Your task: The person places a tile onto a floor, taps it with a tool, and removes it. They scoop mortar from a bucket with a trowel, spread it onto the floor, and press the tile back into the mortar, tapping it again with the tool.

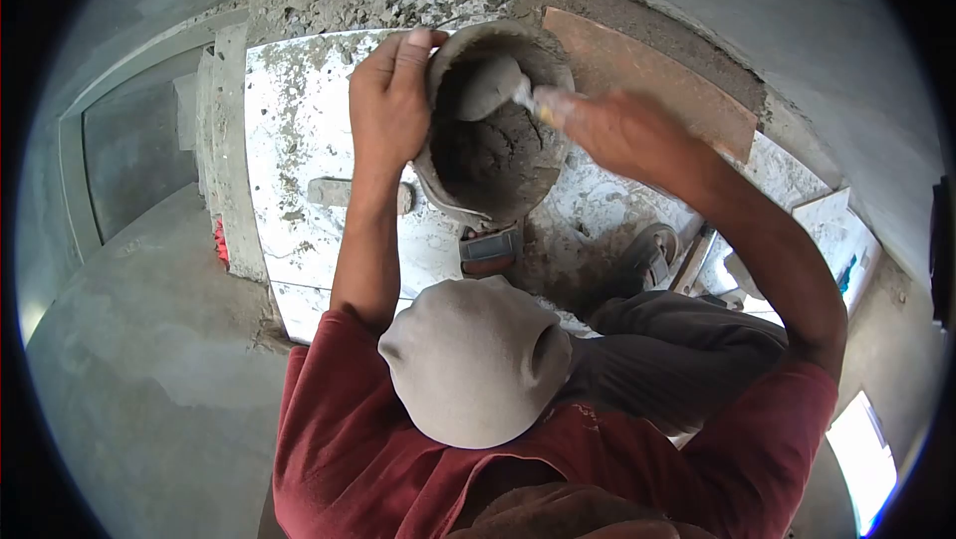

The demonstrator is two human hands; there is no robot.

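While the bucket (445, 199) of grey mortar (498, 156) sits tilted above the white floor tile (299, 141), the left hand (390, 101) keeps a closed grip on its rim. The right hand (607, 131) has its grip wrapped around a trowel (488, 86), whose blade is inside the bucket.

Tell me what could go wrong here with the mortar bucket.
1. The left hand grips the mortar bucket by one side of its rim only. It might slip and spill onto the white tile.
2. The trowel in the right hand is scooping mortar, and a lump may drop on the sandalled foot.
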